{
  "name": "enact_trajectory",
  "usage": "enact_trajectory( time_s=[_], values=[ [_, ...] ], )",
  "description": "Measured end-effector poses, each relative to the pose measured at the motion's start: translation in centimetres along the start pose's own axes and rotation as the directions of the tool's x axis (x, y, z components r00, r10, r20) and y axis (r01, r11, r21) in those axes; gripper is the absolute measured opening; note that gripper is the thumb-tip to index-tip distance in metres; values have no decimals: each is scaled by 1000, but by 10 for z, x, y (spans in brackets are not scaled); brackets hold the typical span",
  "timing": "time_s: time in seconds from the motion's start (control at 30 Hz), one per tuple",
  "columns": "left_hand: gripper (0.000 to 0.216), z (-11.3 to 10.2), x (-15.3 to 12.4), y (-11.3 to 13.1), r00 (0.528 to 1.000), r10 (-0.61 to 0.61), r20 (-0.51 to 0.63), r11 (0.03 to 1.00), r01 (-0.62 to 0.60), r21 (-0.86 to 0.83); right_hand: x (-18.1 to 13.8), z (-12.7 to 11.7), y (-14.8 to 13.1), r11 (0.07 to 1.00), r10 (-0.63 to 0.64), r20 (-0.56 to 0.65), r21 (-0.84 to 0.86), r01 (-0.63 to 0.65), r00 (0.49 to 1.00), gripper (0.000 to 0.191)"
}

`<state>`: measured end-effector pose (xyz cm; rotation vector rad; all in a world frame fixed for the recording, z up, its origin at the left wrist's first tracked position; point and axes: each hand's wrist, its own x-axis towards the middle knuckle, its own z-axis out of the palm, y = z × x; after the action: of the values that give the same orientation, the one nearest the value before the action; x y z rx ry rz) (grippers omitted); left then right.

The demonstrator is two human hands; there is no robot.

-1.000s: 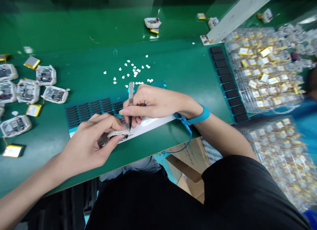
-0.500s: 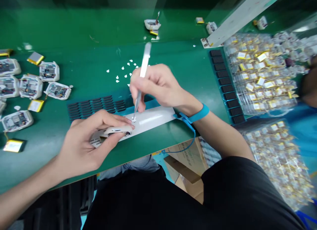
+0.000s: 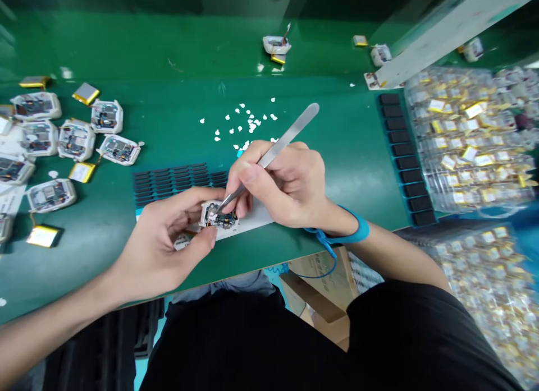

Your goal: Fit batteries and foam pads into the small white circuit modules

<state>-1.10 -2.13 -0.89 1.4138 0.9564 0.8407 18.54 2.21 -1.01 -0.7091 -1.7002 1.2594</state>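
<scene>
Tweezers gripped by the right hand now enter the housing pinched by the left hand, no longer touching the white strip beneath it, apparently turning work inward.

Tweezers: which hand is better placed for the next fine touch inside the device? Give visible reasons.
Probably the right hand: it grips the tweezers, with their tips at the open device. The left hand is occupied holding that device.
</scene>
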Motion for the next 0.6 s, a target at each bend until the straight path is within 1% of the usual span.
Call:
enact_trajectory(
  time_s=[0.17, 0.33, 0.47, 0.6],
  values=[
    [30, 0, 1, 3, 1000, -13, 2, 1000, 13, 0, 1, 0, 1, 999, -27, -4, -32, 27, 1000, 25],
    [28, 2, 3, 4, 999, -37, -23, 999, 37, 15, 1, 1, -1, 996, 3, -5, -93, -3, 1000, 29],
    [30, 2, 3, 3, 998, -42, -44, 999, 42, 6, 1, 2, -2, 997, 5, -20, -76, -6, 1000, 29],
    [28, 2, 1, 2, 999, -40, -35, 999, 39, -4, 0, 3, -1, 998, 35, -27, -41, -37, 999, 27]
  ],
)
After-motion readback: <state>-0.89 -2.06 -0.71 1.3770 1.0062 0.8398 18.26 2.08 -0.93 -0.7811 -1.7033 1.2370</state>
